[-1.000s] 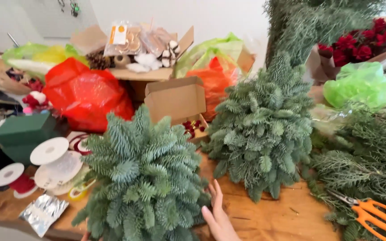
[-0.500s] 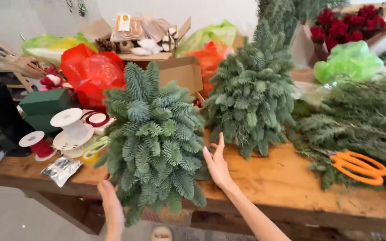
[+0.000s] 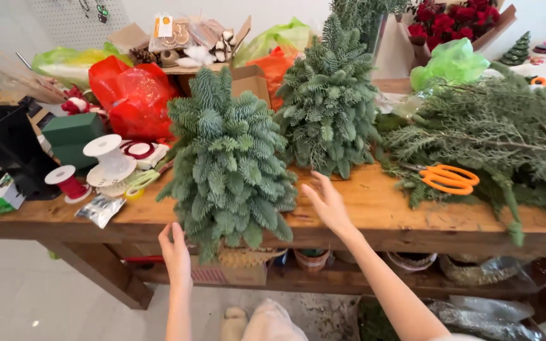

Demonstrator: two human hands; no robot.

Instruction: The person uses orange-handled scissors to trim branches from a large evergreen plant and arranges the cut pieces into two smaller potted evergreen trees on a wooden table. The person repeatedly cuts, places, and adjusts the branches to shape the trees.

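A small fir-branch tree [image 3: 229,161] stands at the front edge of the wooden workbench [image 3: 380,208]. My left hand [image 3: 175,252] is open at the bench edge, just below the tree's lower left branches. My right hand [image 3: 327,203] is open with fingers spread, hovering over the wood just right of the tree. A second, similar fir tree [image 3: 330,104] stands behind and to the right.
Orange-handled scissors [image 3: 448,178] lie by a heap of loose evergreen branches [image 3: 500,132] at right. Ribbon spools [image 3: 105,158], a green block [image 3: 72,136], red bags [image 3: 131,95], cardboard boxes and red flowers [image 3: 450,19] crowd the back and left. A shelf below holds pots.
The view has pulled back and down from the bench. Both my hands have come away from the front tree, the left one dropping to the bench edge.
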